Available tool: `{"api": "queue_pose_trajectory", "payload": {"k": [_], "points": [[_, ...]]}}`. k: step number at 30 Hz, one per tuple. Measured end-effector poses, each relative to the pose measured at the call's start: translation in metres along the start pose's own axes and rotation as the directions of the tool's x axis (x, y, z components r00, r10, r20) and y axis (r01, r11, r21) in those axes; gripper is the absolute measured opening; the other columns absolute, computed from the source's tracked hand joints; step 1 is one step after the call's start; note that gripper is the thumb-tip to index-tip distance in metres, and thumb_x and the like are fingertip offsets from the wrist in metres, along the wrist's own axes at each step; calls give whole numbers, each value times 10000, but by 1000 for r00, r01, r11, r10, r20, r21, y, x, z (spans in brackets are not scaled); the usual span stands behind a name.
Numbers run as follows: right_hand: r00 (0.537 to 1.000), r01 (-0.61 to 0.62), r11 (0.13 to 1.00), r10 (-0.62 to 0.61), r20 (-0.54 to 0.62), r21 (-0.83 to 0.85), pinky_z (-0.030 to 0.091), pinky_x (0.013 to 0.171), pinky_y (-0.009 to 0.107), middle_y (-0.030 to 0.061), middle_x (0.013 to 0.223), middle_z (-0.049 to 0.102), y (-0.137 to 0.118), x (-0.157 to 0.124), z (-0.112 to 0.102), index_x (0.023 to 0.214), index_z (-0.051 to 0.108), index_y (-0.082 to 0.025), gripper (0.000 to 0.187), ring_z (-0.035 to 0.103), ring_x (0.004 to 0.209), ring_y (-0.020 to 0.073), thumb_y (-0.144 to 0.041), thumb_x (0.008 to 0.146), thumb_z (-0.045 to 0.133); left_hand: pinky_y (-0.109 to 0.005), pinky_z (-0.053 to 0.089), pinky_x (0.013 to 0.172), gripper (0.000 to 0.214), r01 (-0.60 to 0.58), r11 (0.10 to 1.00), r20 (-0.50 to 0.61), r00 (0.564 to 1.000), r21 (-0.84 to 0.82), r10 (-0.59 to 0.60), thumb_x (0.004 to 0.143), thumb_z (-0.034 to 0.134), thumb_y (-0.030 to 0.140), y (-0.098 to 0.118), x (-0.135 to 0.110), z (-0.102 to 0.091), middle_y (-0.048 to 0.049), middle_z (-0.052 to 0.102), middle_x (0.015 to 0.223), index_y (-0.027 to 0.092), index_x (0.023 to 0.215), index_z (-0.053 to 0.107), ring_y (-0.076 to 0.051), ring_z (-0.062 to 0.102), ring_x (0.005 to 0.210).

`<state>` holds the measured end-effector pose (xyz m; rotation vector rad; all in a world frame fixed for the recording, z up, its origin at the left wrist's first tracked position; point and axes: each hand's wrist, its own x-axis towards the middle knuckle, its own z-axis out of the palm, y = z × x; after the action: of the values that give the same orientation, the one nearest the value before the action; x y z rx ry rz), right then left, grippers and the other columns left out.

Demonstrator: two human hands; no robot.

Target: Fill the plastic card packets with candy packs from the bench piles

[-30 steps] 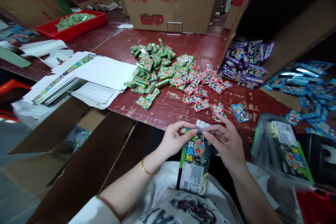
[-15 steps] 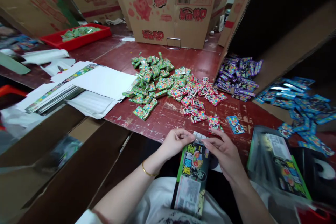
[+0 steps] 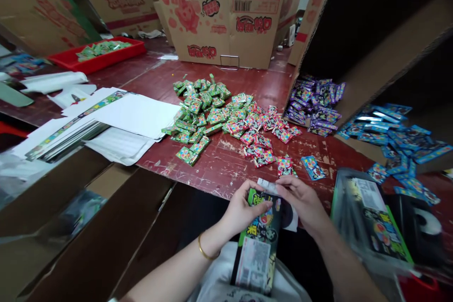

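Holding black-green pack (image 3: 257, 240) upright-ish at lap, btwn torso & table (image 3: 226, 174) edge, top end nearest table. L hand (image 3: 244, 210) grips its upper L side, thumb across the front; R hand (image 3: 304, 203) pinches the clear top strip at R corner, thumb vs. fingers. Containers: red tray (image 3: 109, 60), far L, w/ pile of green packets (image 3: 102, 49); big carton (image 3: 375, 80) on R, w/ purple packets (image 3: 314, 104) at its mouth; blue packets (image 3: 392, 132) just R of that, by cardboard; open box (image 3: 106, 226), lower L, w/ clear plastic stuff (image 3: 85, 207), contents unclear. Near R forearm: see-thru plastic holder (image 3: 339, 198), bag or tub can't tell, w/ printed black-green pcs (image 3: 382, 236). Pose: both forearms reach fwd & inward, wrists apart, fingertips near each other; gold bangle (image 3: 207, 247) on L wrist.
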<state>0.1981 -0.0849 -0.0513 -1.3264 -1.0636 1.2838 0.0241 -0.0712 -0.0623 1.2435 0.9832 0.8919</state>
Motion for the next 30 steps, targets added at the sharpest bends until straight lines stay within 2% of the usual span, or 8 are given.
{"api": "queue_pose_trajectory", "payload": {"k": [5, 11, 15, 19, 21, 25, 27, 30], "points": [[966, -111, 992, 121, 231, -54, 451, 592, 241, 1, 707, 637, -23, 17, -5, 704, 672, -181, 211, 573, 657, 144, -378, 700, 748, -263, 446, 735, 320, 21, 1000, -31, 999, 18, -20, 701, 743, 309, 1, -1, 4, 20, 583, 799, 191, 898, 520, -143, 556, 758], [975, -110, 986, 132, 179, -129, 425, 527, 229, 1, 654, 627, -13, 21, 9, 648, 653, -159, 225, 551, 565, 121, -336, 628, 790, -251, 444, 693, 319, 29, 999, 23, 999, -30, -29, 718, 733, 292, 1, -2, 3, 30, 582, 773, 188, 907, 498, -127, 553, 706], [954, -230, 969, 206, 218, 91, 454, 582, 224, -14, 692, 653, -5, 24, 12, 771, 642, -183, 246, 591, 631, 126, -274, 612, 806, -258, 451, 716, 315, 28, 999, 34, 999, -18, -27, 765, 699, 317, -2, -5, 5, 12, 596, 829, 203, 956, 476, -139, 574, 754], [853, -490, 802, 360, 378, 341, 490, 591, 238, 28, 816, 696, 9, 32, 12, 843, 652, -172, 309, 648, 698, 159, -218, 583, 812, -256, 468, 734, 314, -9, 999, -25, 1000, -47, 8, 802, 659, 340, -5, -1, 7, 6, 568, 860, 213, 977, 432, -135, 580, 785], [835, -530, 755, 385, 393, 386, 508, 606, 264, 51, 825, 705, 19, 34, 13, 840, 660, -160, 289, 662, 703, 179, -264, 611, 801, -253, 484, 705, 357, 1, 996, -63, 998, -89, -6, 790, 667, 350, -1, 9, 2, 12, 571, 853, 219, 992, 403, -127, 591, 746], [880, -461, 751, 317, 354, 472, 504, 623, 284, 42, 829, 707, 27, 21, 21, 938, 644, -191, 342, 660, 684, 170, -479, 758, 683, -246, 503, 656, 476, -18, 992, -256, 966, -127, -16, 734, 714, 380, 28, 37, -21, 11, 604, 870, 219, 1065, 412, -123, 614, 693], [927, -348, 786, 206, 315, 511, 495, 686, 273, 19, 850, 703, 19, 7, 28, 968, 637, -210, 352, 658, 735, 157, -448, 728, 734, -256, 509, 651, 571, -47, 991, -334, 942, -124, 2, 705, 744, 388, 50, 50, -30, 5, 626, 882, 222, 1153, 432, -132, 628, 691], [983, -139, 851, 56, 176, 506, 479, 745, 268, 10, 811, 700, -1, -4, 33, 932, 658, -194, 372, 651, 761, 156, -358, 640, 820, -301, 523, 728, 627, -113, 970, -339, 940, -213, 35, 690, 769, 381, 75, 69, -29, -11, 673, 921, 259, 1221, 459, -180, 660, 819]]}}
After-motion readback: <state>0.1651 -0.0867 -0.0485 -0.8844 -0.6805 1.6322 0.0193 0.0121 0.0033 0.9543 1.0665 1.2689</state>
